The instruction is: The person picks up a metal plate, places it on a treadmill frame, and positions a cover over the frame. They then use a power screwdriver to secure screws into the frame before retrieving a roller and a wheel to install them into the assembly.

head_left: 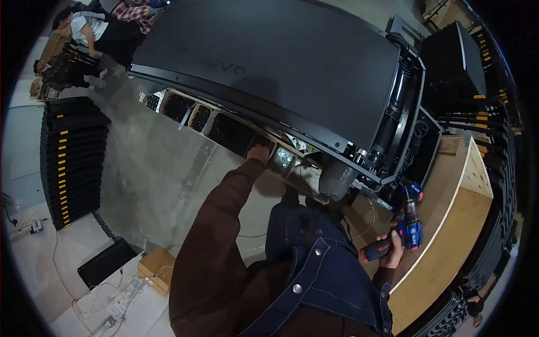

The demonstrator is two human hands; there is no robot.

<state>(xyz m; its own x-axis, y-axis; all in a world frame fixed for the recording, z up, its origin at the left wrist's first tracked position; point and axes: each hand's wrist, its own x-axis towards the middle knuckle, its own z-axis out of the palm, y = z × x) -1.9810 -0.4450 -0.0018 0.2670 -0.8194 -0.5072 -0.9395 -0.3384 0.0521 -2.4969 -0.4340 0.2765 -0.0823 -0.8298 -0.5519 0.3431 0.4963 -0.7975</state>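
My left hand (259, 153) reaches down into a compartment of a long parts tray (193, 130) along the near edge of the large black machine. Its fingers are hidden inside, so I cannot see what they touch. Dark small parts (227, 130) fill the compartment beside it, and shiny metal pieces (284, 158) lie in the one on its other side. My right hand (394, 251) is closed around the grip of a blue, black and red cordless drill (414, 227), whose bit points away from me. A second blue-and-red power tool (414, 190) sits just beyond the bit.
The black machine (269, 62) with a flat top panel spans the space ahead. A wooden box (449, 224) stands at my right. Stacked black panels (73, 163) rise on the left, near a cardboard box (156, 269). People (90, 31) are at the far left.
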